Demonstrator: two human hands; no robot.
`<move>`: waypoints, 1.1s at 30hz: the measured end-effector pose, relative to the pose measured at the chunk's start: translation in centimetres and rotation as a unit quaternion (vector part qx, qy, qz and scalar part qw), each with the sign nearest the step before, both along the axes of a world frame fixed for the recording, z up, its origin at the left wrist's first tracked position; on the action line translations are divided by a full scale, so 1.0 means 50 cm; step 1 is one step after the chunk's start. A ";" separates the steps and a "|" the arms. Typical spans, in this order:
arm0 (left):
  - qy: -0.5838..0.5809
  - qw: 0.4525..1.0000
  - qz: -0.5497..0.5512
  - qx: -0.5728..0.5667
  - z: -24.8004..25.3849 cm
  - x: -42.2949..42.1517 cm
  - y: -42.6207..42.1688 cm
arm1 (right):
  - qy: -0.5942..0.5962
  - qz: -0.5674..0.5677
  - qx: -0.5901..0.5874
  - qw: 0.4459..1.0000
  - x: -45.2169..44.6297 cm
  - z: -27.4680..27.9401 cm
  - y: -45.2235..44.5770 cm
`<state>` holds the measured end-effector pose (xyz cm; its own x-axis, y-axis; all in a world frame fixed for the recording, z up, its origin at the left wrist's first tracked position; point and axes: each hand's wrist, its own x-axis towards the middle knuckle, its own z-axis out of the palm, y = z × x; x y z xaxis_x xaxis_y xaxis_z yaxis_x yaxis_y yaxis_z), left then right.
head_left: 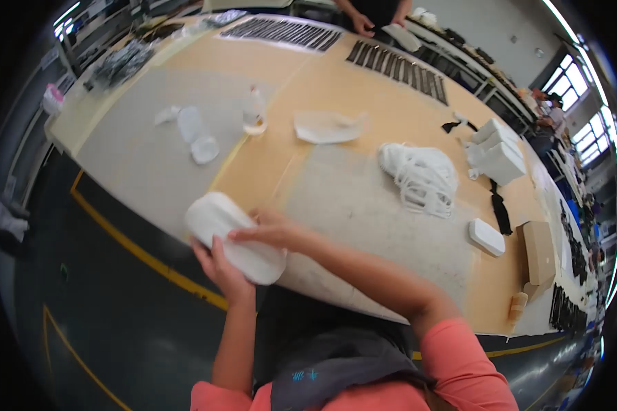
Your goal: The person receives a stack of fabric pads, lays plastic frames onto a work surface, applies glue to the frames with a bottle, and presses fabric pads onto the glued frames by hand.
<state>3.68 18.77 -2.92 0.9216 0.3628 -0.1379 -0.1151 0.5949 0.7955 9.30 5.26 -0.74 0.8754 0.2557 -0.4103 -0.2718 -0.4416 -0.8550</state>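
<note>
A white oval pad-like piece (236,240) is held over the table's near edge, tilted, its surface facing up. My left hand (221,268) grips it from below and the side, with the thumb on its face. My right hand (271,229) lies against its upper right side, fingers bent onto the surface. Beyond it on the table are a clear bottle (254,115), a clear plastic wrapper (195,133) and a flat white sheet (329,127). A heap of white cord (421,178) rests to the right.
Stacked white blocks (497,154), a white oval box (487,237) and an open cardboard box (536,257) stand at the right. Rows of dark strips (281,33) line the far edge. Another person's hand (364,26) shows at the far side.
</note>
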 end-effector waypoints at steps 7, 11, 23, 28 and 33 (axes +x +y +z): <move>-0.016 0.998 0.031 0.049 -0.007 -0.012 -0.001 | 0.049 -0.020 0.093 0.994 -0.051 0.067 0.016; -0.006 0.999 -0.043 0.018 0.058 -0.037 -0.019 | -0.031 -0.061 0.161 0.985 -0.082 0.061 -0.017; -0.126 0.950 -0.143 0.248 0.004 -0.049 -0.118 | -0.089 -0.264 0.267 0.923 -0.060 0.250 -0.374; -0.192 0.813 -0.127 0.535 -0.024 -0.049 -0.117 | -0.074 -0.324 0.353 0.875 0.012 0.263 -0.521; -0.207 0.808 -0.116 0.540 -0.072 -0.045 -0.117 | -0.143 -0.336 0.491 0.791 0.087 0.283 -0.573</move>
